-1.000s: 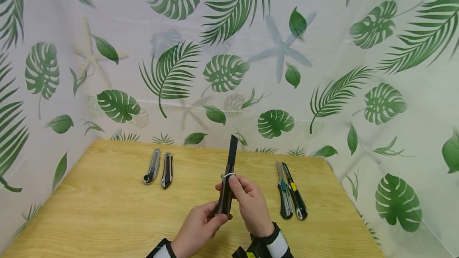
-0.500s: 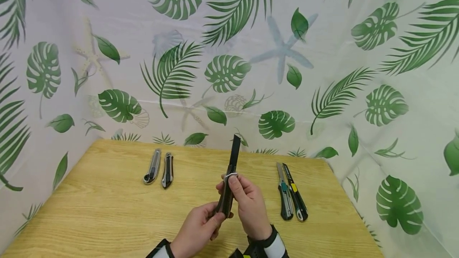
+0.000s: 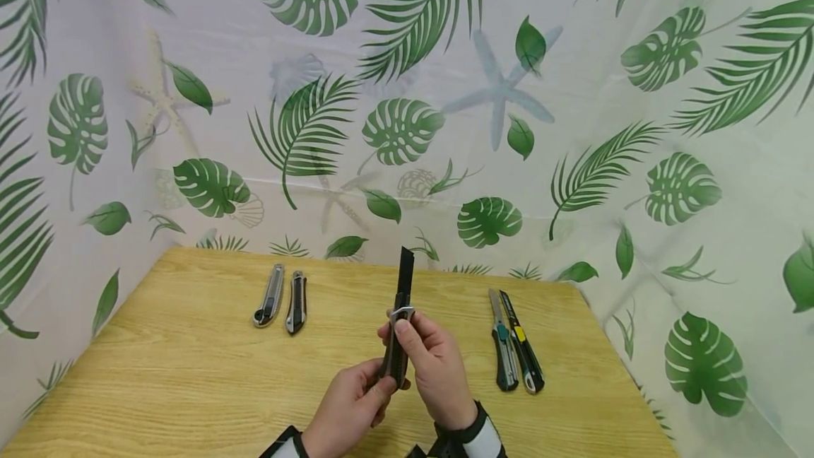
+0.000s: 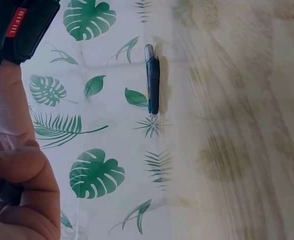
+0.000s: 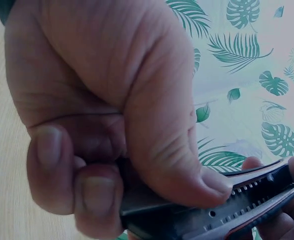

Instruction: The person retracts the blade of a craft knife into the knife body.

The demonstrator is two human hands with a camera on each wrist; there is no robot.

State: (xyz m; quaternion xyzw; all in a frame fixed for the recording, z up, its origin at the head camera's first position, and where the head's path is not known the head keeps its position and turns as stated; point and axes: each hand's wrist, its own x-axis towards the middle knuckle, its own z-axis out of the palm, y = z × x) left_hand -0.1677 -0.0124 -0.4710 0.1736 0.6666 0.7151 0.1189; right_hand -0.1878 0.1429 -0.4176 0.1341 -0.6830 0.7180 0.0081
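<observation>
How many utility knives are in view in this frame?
5. One knife is held upright by the left hand and right hand. Two lie on the table's left, two on its right. None seems hidden.

You get soft, even light with faint shadows; the head view bends at its edges, and both wrist views look bluish and blurred close-up.
</observation>
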